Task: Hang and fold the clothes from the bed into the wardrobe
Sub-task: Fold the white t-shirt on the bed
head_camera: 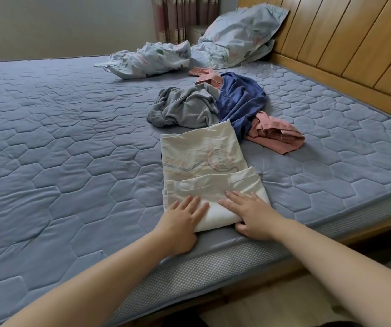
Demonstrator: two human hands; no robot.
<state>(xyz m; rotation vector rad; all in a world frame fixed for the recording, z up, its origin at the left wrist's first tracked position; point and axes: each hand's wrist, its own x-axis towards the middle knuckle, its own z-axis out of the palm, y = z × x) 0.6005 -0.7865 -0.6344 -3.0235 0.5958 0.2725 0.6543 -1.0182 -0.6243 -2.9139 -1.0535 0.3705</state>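
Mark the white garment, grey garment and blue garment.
white garment (201,152): head view, on the printed middle panel.
grey garment (185,109): head view, middle of the crumpled heap.
blue garment (239,97): head view, upper middle of the cloth.

cream printed garment (201,159): folded flat at bed (71,138) edge | grey garment (185,109), blue garment (239,100), pink garment (274,136): crumpled beyond

Only the person's two forearms, bare from the wrists all the way down to the picture's lower edge, and the equally bare left hand (181,223) and right hand (252,214) are visible, with the fingernails too small to make out.
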